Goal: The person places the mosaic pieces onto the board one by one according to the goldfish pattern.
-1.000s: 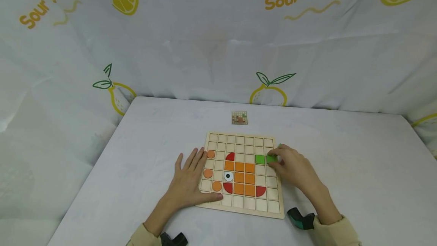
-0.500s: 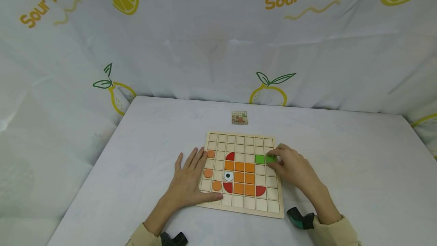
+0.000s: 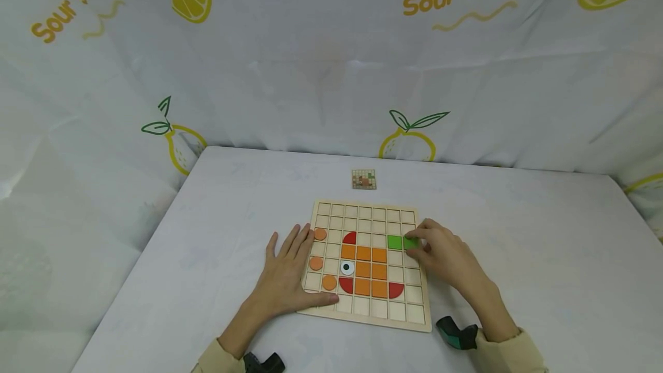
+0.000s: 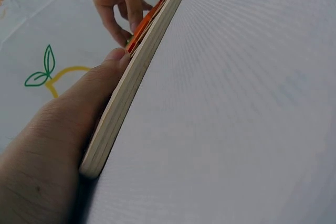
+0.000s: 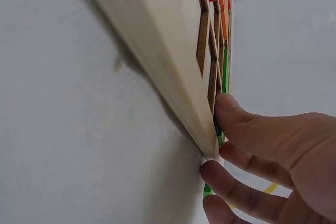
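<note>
A wooden grid board [image 3: 370, 308] lies on the white table. My left hand [image 3: 282, 282] rests along its left edge with fingers spread, the thumb reaching over the near left corner. At the board's right edge, my right hand [image 3: 450, 255] pinches a green square tile [image 3: 411, 243] between thumb and forefinger, at a cell of the last column. Another green square [image 3: 395, 242] sits in the cell just left of it. In the right wrist view, a second green piece [image 5: 207, 190] shows between the lower fingers, mostly hidden. Orange squares [image 3: 364, 270] fill the middle cells.
Red quarter pieces [image 3: 396, 290], orange discs [image 3: 328, 282] and a white eye disc [image 3: 347, 267] occupy other cells. Behind the board lies a small pattern card [image 3: 364, 179]. Each wrist carries a dark strapped device [image 3: 457, 332]. A lemon-print cloth [image 3: 321, 73] hangs at the back.
A bit of green above my right knuckles, seen one second ago, is out of sight in the head view. The right fingers have barely shifted at the tile; the left hand stays put.
</note>
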The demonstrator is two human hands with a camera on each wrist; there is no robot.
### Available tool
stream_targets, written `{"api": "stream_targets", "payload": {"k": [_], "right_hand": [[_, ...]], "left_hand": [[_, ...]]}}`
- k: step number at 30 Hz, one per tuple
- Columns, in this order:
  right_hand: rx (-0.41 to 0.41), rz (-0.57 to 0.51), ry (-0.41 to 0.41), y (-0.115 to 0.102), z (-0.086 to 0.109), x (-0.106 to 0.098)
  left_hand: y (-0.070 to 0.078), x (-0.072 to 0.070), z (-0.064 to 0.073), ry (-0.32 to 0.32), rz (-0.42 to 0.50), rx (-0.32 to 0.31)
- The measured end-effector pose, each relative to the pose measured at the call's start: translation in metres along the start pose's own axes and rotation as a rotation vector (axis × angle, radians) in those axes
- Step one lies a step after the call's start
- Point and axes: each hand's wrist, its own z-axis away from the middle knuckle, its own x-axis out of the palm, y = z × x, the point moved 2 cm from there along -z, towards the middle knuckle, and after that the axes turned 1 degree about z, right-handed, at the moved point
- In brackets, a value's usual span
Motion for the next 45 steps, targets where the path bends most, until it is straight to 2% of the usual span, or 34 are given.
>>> {"api": "stream_targets", "payload": {"k": [14, 26, 33, 45], "right_hand": [[-0.026, -0.011, 0.018, 0.003, 0.0, 0.0], [0.122, -0.009, 0.033, 0.021, -0.003, -0.017], [0.149, 0.013, 0.029, 0.032, -0.009, -0.016], [0.169, 0.002, 0.022, 0.035, -0.013, -0.012]], "left_hand": [[0.0, 0.0, 0.002, 0.034, 0.001, 0.024], [-0.001, 0.0, 0.002, 0.019, -0.003, 0.013], [-0.001, 0.001, 0.002, 0.011, -0.009, 0.01], [0.001, 0.0, 0.0, 0.017, -0.004, 0.022]]}}
